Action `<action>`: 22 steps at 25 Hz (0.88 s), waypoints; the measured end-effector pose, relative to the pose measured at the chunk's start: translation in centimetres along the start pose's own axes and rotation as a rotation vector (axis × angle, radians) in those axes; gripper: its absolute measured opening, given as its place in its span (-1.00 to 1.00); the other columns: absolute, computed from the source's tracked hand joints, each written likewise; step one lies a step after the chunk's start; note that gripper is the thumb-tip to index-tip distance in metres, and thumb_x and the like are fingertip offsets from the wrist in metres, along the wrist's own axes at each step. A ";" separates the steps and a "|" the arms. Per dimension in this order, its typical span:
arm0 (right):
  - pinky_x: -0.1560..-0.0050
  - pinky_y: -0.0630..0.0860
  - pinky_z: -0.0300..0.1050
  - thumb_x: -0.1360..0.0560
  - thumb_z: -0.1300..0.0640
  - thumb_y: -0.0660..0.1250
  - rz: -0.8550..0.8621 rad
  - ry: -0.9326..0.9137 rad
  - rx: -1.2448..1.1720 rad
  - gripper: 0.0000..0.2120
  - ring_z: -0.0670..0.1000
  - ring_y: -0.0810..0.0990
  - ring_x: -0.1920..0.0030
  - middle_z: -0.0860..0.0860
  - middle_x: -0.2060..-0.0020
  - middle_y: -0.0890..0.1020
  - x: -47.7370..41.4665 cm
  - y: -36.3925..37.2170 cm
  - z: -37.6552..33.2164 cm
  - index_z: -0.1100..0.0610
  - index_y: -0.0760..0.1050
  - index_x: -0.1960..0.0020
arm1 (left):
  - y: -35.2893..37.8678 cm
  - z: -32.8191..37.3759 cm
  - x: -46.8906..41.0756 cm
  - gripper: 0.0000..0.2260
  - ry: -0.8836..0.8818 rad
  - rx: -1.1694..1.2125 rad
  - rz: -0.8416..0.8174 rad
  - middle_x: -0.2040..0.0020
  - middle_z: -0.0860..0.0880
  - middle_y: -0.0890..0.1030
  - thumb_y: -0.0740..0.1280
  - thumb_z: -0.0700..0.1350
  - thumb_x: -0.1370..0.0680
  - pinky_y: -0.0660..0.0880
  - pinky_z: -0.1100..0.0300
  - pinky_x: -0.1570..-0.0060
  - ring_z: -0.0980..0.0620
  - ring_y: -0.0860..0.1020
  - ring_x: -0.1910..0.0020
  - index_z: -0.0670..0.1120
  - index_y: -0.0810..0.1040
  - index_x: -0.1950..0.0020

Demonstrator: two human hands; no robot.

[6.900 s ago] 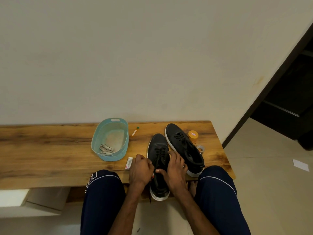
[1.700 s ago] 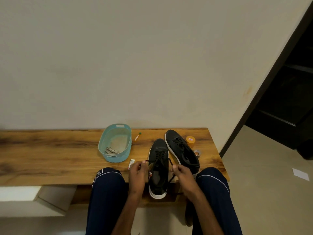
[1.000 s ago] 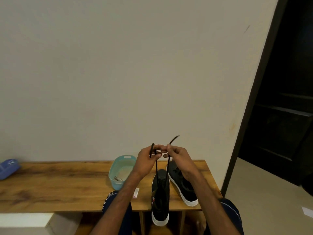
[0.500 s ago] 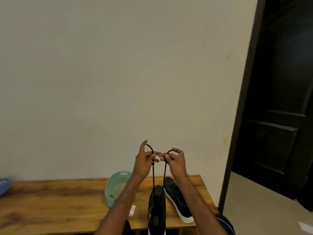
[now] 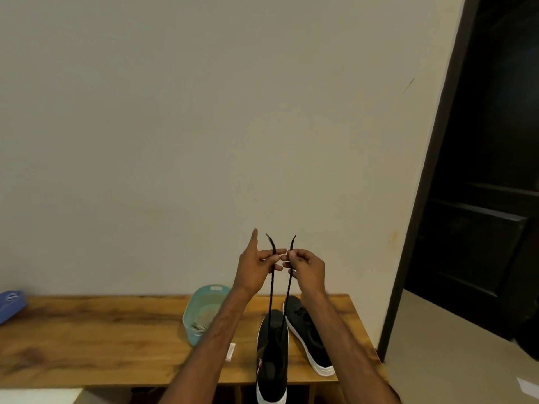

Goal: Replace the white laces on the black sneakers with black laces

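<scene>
No readable writing anywhere; the markings on the blue object (image 5: 10, 303) at the far left edge of the wooden tabletop (image 5: 96, 339) are too blurred to make out. Moving right along the glossy, strongly grained wood, there is an oval teal plastic basket (image 5: 194, 313) with a handle slot in its far rim and a small pale tangle lying inside, partly hidden behind the left forearm. Just beside the basket, near the tabletop's front edge, sits a small white packet (image 5: 231, 351), print unreadable. Up above, against the plain cream wall, the left hand (image 5: 256, 266) is raised, index finger pointing up, its grip pinched tight on one end of the black lace (image 5: 271, 290). Right next to it, nearly touching, the right hand (image 5: 306, 265) holds the other lace end in a closed pinch, the tip poking up above the fingers. Both braided strands drop straight and taut to the near sneaker (image 5: 272, 357), black knit upper on a white sole, its heel overhanging the front edge. Just to its right, angled away, lies the second sneaker (image 5: 309, 336), same black and white, already carrying black lacing. Farthest right, a dark panelled door (image 5: 481, 214) stands over a pale tiled floor (image 5: 455, 360).
</scene>
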State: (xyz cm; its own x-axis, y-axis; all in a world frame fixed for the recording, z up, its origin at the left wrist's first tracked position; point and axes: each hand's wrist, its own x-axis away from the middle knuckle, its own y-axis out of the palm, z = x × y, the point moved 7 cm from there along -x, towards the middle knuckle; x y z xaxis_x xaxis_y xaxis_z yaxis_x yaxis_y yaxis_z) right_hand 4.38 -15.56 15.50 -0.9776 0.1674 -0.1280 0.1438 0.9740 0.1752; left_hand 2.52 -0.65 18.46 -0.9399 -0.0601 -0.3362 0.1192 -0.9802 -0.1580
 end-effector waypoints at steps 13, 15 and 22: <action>-0.05 0.64 0.05 -0.51 0.25 0.45 0.022 -0.058 0.042 -0.93 0.07 0.70 0.13 0.07 0.21 0.72 -2.1 0.0 -1.2 0.11 0.64 0.08 | 0.8 0.4 -2.2 -0.97 -0.011 -0.025 0.151 0.16 -0.03 0.71 0.49 -0.14 -0.50 0.65 0.08 0.34 0.01 0.70 0.31 -0.06 0.71 0.08; -0.04 0.64 0.02 -0.51 0.27 0.45 0.006 -0.063 0.049 -0.93 0.06 0.70 0.15 0.07 0.22 0.72 -2.2 -0.1 -1.1 0.12 0.65 0.08 | 0.7 0.0 -2.1 -0.94 -0.026 -0.037 0.151 0.19 -0.03 0.71 0.52 -0.12 -0.46 0.64 0.04 0.38 -0.01 0.69 0.32 -0.06 0.71 0.10; -0.01 0.56 -0.19 -0.63 0.02 0.30 -0.237 -0.136 0.279 -0.77 -0.08 0.66 0.11 -0.05 0.26 0.69 -2.2 0.8 -1.5 0.08 0.70 0.04 | -0.4 0.0 -2.7 -0.80 -0.033 -0.147 0.094 0.24 -0.04 0.68 0.54 -0.14 -0.43 0.59 0.10 0.48 -0.01 0.67 0.37 0.05 0.63 0.01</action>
State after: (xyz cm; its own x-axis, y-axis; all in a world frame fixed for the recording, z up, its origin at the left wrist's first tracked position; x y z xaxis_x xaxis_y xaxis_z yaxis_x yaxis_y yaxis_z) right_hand 6.37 -15.35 17.42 -0.9620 -0.0672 -0.2646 -0.0294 0.9891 -0.1443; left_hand 5.04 -0.07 19.41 -0.9320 -0.1591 -0.3256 0.2507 -0.9319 -0.2622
